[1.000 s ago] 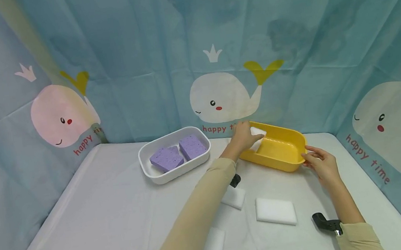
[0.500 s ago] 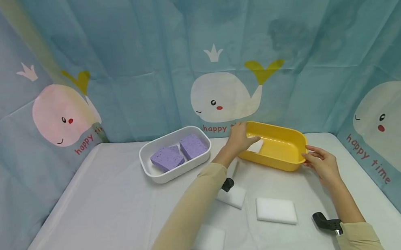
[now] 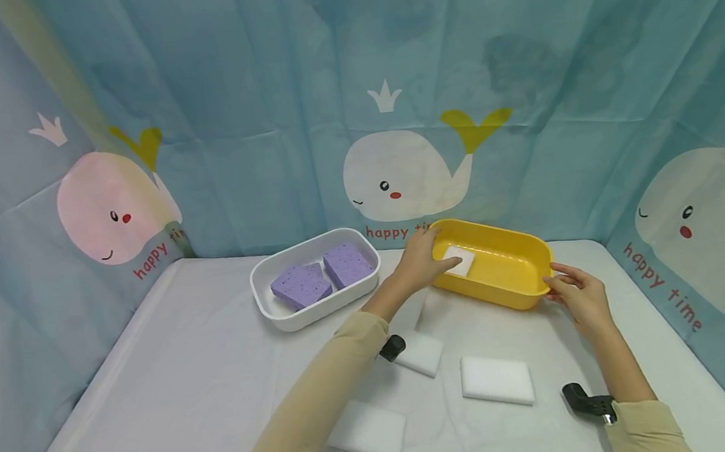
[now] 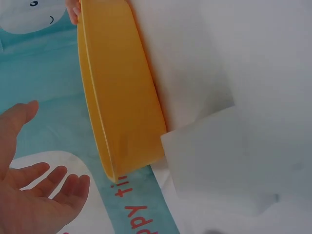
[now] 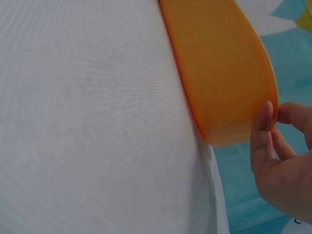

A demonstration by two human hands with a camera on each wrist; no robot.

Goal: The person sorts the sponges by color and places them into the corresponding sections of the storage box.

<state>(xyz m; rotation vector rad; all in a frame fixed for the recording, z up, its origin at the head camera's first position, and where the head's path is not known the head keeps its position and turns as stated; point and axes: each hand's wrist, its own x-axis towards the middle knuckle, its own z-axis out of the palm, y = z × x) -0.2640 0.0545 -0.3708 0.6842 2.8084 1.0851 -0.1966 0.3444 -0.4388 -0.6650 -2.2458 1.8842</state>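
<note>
Curtain (image 3: 265, 184) hangs just past the fingers of the left hand (image 3: 419, 260), so I'd call reach that way tight. Table (image 3: 155, 395) spreads below the fingers, toward the person and off to the left. Yellow tray (image 3: 489, 291) lies between the left fingers and those of the right hand (image 3: 584, 300); its long axis runs from one to the other, left end slightly farther from the person. White tray (image 3: 328, 310) sits left of the left fingers, near but apart. Right thumb and fingers pinch the yellow rim at its right end. Left fingers are loosely spread, gripping nothing; left wrist view shows them apart from the tray wall. Middle pad (image 3: 421, 356) lies from the left fingers toward the person, beside the left wrist; right pad (image 3: 498, 381) is between the forearms; near pad (image 3: 376, 431) is partly behind the left sleeve (image 3: 326, 381). Purple sponges (image 3: 348, 266) are in the white tray, left of the left fingers. Inner pad (image 3: 466, 266) is at the yellow tray's left end, by the left thumb tip; contact and long axis, can't tell. Left hand is much nearer it. End wall bounds it leftward; tray floor runs on toward the right fingers.
</note>
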